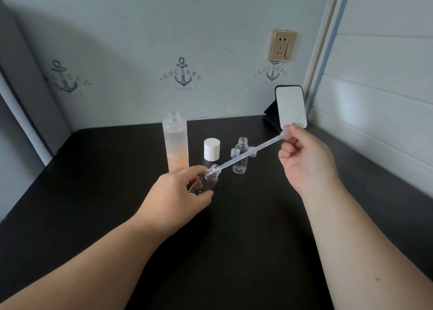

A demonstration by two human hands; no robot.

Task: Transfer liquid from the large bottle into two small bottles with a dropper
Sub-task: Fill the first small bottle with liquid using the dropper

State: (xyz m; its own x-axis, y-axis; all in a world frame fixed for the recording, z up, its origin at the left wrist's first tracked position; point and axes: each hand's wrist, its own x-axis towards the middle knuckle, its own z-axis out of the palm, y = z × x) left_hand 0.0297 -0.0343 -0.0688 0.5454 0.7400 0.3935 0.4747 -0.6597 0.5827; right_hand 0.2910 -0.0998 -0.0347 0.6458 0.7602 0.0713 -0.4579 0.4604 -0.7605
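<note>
A small clear bottle (203, 182) is held tilted above the dark bench (246, 227) by the left hand (180, 192), fingers curled around it. The dropper (248, 153), its bulb pinched by the right hand (307, 159), is tipped into the bottle's neck. Behind it stand the large bottle (176, 143), uncapped, a white cap (211, 149) and a second small bottle (240, 156), the dropper's stem crossing in front of the latter. A phone (290, 107) is propped near the wall.

1 lg bottle (175, 143), 2 sm bottles (205, 180) (240, 156), 1 dropper (250, 151), 1 cap (211, 149), 1 phone (290, 107)

The table (93, 192) is seen as dark and matt. Clear shiny plastic is seen in the small bottle (240, 156) beside the smooth white cap (212, 149). Frosted plastic is seen in the large bottle (176, 143).
</note>
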